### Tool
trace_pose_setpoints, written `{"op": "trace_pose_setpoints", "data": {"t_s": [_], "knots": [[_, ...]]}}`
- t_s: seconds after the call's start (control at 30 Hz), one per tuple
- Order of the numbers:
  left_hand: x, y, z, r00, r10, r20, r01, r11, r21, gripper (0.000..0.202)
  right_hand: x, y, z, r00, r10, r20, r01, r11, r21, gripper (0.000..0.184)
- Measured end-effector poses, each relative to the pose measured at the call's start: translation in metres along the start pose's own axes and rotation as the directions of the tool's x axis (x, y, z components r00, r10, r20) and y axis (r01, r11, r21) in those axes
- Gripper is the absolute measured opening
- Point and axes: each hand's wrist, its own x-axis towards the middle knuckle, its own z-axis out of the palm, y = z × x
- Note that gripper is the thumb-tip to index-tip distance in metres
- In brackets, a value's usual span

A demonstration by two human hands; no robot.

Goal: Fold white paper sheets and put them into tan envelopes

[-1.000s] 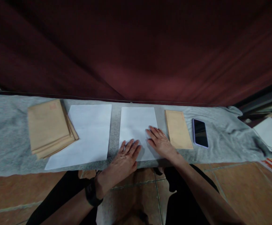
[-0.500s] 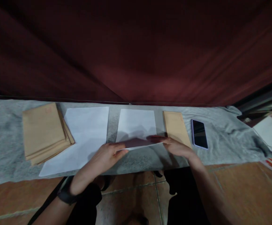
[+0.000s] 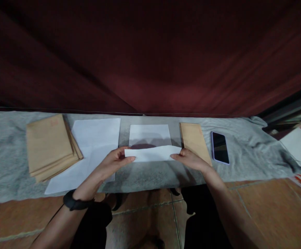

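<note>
Just back from the near edge of the worktop (image 3: 142, 176), the left hand (image 3: 115, 162) and right hand (image 3: 192, 159) each keep a grip clamped on opposite ends of the white paper (image 3: 153, 154), beside a brown envelope (image 3: 194, 140).

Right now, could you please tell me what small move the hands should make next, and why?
Perhaps lay the raised strip of the white sheet flat and press it, since the left hand and right hand pinch its two ends while the sheet's far part lies on the grey cloth.
</note>
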Motion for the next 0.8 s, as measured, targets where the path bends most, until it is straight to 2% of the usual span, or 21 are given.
{"op": "trace_pose_setpoints", "data": {"t_s": [0.1,0.2,0.33,0.43,0.57,0.67,0.8], "knots": [[0.004,-0.01,0.0,0.999,-0.034,-0.03,0.034,0.999,-0.017,0.044,0.008,0.001,0.005,0.999,0.014,0.053,-0.016,0.999,0.031,0.033],[0.009,-0.021,0.001,0.99,-0.036,-0.14,0.049,0.995,0.092,0.037,0.016,0.001,0.01,0.999,0.041,0.014,-0.042,0.999,0.026,0.034],[0.019,-0.028,0.004,0.964,0.052,-0.26,0.021,0.962,0.272,0.039,0.026,-0.004,0.012,0.995,0.063,-0.081,-0.069,0.994,-0.079,0.034],[0.024,-0.026,0.006,0.95,0.106,-0.292,0.025,0.91,0.414,0.038,0.031,-0.013,0.013,0.984,0.081,-0.16,-0.121,0.958,-0.259,0.034],[0.03,-0.019,0.008,0.938,0.085,-0.335,0.11,0.845,0.523,0.035,0.036,-0.025,0.017,0.962,0.149,-0.227,-0.241,0.857,-0.457,0.036],[0.032,-0.015,0.01,0.928,0.057,-0.368,0.178,0.801,0.571,0.032,0.039,-0.03,0.019,0.956,0.165,-0.242,-0.273,0.804,-0.528,0.037],[0.028,-0.013,0.012,0.936,0.018,-0.352,0.213,0.766,0.606,0.031,0.038,-0.03,0.017,0.967,0.167,-0.193,-0.247,0.808,-0.535,0.035]]}}
